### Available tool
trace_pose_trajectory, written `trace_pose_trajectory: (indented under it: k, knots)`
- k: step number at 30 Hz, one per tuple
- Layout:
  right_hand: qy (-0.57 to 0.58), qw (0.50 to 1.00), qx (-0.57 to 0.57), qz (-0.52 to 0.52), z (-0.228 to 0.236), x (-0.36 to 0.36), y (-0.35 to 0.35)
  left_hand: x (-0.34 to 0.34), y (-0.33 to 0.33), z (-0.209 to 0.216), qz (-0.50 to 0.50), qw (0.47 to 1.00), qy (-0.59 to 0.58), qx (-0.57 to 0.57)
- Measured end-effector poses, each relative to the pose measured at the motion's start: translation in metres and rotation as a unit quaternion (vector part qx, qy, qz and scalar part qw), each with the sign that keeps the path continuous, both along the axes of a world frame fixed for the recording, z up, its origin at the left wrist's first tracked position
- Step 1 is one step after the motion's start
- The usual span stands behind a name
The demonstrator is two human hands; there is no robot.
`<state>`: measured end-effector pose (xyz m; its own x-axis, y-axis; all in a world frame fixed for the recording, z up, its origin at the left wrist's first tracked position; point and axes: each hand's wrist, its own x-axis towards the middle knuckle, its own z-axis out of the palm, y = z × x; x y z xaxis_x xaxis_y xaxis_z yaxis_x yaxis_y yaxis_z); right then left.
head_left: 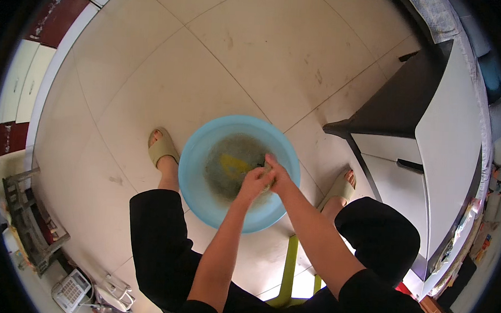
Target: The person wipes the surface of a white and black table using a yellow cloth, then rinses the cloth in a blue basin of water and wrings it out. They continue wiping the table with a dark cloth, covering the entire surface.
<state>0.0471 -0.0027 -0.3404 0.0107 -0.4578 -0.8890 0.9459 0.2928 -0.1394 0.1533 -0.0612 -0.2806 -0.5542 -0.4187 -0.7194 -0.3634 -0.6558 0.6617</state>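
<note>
While seated over the blue basin [196, 179] on the floor [221, 60], left hand [253, 184] and right hand [277, 174] meet above its murky water, fingers clamped together on a small greenish item [267, 168], likely scrubbing; yellow object [233, 166] lies submerged left of them.

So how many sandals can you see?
2: one beige slide sandal left of the round blue plastic basin, the other beige slide sandal to its right. None seem hidden.

Head camera looks straight down (fisheye, close)
</note>
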Motion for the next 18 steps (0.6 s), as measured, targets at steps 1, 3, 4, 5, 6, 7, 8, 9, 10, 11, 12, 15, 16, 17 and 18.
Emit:
trace_pose_trajectory:
  k: [1,3,4,5,6,7,8,9,10,11,12,15,16,17,18]
  knots:
    - [0.054,0.997,0.032,0.043,0.032,-0.004,-0.013,0.001,0.004,0.003,-0.024,0.998,-0.013,-0.064]
    - [0.098,0.992,0.056,0.052,0.047,-0.005,-0.017,-0.008,0.012,0.005,-0.061,0.976,-0.059,-0.202]
    - [0.018,1.000,-0.021,0.009,0.022,-0.003,-0.006,-0.013,0.013,0.004,-0.065,0.945,-0.113,-0.299]
    - [-0.057,0.993,-0.098,-0.037,-0.020,-0.003,0.011,-0.025,0.013,0.003,-0.071,0.903,-0.158,-0.393]
    - [-0.069,0.991,-0.107,-0.036,-0.025,0.001,0.013,-0.029,0.012,-0.001,-0.068,0.849,-0.212,-0.479]
    - [-0.080,0.989,-0.115,-0.036,-0.013,0.002,0.008,-0.028,0.002,0.000,-0.077,0.841,-0.230,-0.484]
    - [-0.021,0.998,-0.057,0.001,-0.001,0.010,0.001,-0.023,-0.013,0.001,-0.087,0.832,-0.247,-0.489]
    - [0.035,0.998,0.000,0.043,0.023,0.016,-0.008,-0.013,-0.029,-0.008,-0.124,0.804,-0.279,-0.510]
    - [0.028,0.998,-0.005,0.056,0.032,0.014,-0.005,-0.003,-0.042,-0.019,-0.165,0.774,-0.305,-0.530]
    - [0.018,0.997,-0.010,0.068,0.039,0.012,0.000,0.008,-0.049,-0.025,-0.168,0.744,-0.332,-0.555]
    - [0.009,0.997,-0.015,0.079,0.043,0.010,0.003,0.018,-0.056,-0.030,-0.171,0.712,-0.357,-0.580]
    - [0.007,0.991,0.126,0.032,0.049,0.009,0.007,0.027,-0.044,-0.047,-0.144,0.750,-0.406,-0.502]
    - [0.013,0.991,0.127,0.035,0.045,0.010,0.009,0.031,-0.035,-0.055,-0.129,0.780,-0.418,-0.448]
    - [0.019,0.991,0.127,0.039,0.039,0.011,0.011,0.031,-0.027,-0.063,-0.108,0.850,-0.353,-0.374]
    - [0.022,0.991,0.126,0.045,0.033,0.016,0.011,0.035,-0.014,-0.079,-0.078,0.908,-0.286,-0.296]
